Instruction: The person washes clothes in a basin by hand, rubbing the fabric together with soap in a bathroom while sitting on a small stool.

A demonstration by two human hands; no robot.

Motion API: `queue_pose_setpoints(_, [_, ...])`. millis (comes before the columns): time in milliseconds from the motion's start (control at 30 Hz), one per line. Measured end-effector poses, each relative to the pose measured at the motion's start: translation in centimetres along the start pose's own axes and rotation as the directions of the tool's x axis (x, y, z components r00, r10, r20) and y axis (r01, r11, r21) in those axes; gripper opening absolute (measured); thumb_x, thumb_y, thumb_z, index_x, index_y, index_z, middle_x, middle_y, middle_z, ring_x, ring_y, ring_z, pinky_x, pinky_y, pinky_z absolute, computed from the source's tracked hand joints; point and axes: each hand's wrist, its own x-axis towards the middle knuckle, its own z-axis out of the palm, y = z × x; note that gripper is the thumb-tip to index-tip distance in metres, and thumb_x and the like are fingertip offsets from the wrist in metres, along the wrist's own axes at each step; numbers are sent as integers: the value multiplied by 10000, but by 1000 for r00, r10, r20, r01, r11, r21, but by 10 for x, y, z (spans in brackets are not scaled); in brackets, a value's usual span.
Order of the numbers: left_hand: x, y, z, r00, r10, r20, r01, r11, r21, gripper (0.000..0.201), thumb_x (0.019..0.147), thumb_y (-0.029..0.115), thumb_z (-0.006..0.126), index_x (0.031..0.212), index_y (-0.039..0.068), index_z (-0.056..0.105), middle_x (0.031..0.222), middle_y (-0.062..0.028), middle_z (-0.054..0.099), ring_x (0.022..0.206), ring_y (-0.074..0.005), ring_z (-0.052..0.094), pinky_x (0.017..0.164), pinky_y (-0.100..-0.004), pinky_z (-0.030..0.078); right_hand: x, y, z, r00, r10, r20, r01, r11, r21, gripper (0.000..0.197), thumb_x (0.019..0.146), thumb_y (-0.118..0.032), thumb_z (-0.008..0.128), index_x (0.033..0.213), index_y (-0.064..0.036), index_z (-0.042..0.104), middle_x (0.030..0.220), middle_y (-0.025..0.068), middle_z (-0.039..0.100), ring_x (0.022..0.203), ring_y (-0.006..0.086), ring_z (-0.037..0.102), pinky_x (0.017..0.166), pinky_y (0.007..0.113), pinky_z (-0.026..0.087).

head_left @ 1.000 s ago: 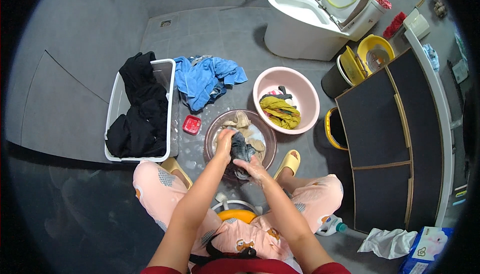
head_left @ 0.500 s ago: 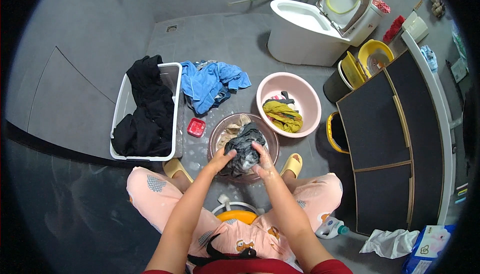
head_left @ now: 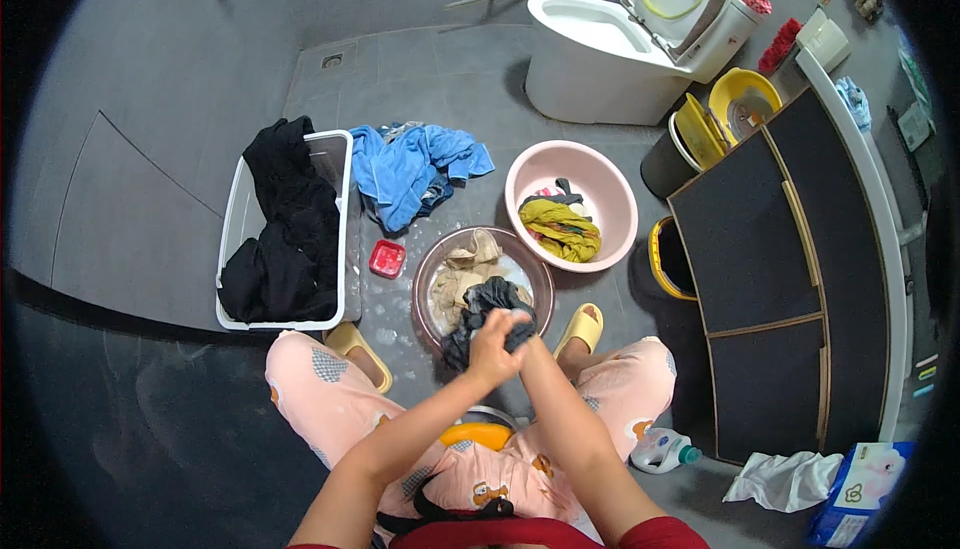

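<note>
A wet dark grey cloth [head_left: 492, 296] is bunched between my hands over a brown washbasin [head_left: 549, 294]. My left hand [head_left: 493, 351] crosses over the front of the cloth, its fingers curled round it. Close against it is my right hand [head_left: 527, 331], closed on the same cloth; the left hand partly hides its fingers. Part of the dark cloth hangs down at the basin's near side. Inside the basin, a beige garment [head_left: 470, 267] lies in sudsy water.
Right of the basin stands a pink tub [head_left: 618, 179] with a mustard-yellow cloth [head_left: 556, 234]. A white-rimmed basket [head_left: 346, 219] of black clothes is at left, beside blue clothes [head_left: 415, 164] and a red soap dish [head_left: 387, 259]. A dark cabinet [head_left: 755, 279] borders the right.
My hands have come together, the left swinging right across the cloth. The dark cloth has shifted and twisted, uncovering more of the beige garment and the suds.
</note>
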Motion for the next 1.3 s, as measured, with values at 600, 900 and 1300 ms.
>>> queue_pose_setpoints(600, [37, -59, -15, 909, -70, -410, 153, 973, 173, 224, 592, 181, 654, 711, 49, 517, 680, -162, 563, 636, -352, 548, 577, -395, 439, -21, 20, 57, 936, -210, -283, 20, 834, -551, 355, 805, -383, 501, 971, -75, 560, 877, 53, 590, 741, 210, 580, 690, 332, 480])
queue_pose_setpoints(900, [60, -79, -37, 558, -733, 389, 519, -58, -853, 371, 798, 360, 517, 958, 27, 549, 868, -104, 602, 701, -237, 597, 681, -366, 491, -46, 8, 48, 958, -262, -117, 115, 725, -679, 455, 772, -340, 589, 1078, -25, 470, 971, 68, 557, 892, 173, 537, 758, 305, 448])
queue_pose_setpoints(1300, [50, -126, -58, 678, -598, -428, 394, 787, -474, 337, 789, 241, 585, 1015, 4, 503, 914, -65, 549, 800, -141, 508, 734, -259, 405, -43, -2, 51, 890, -454, 41, 341, 604, -721, 302, 760, -193, 615, 993, -12, 552, 891, 41, 590, 767, 135, 554, 730, 258, 430])
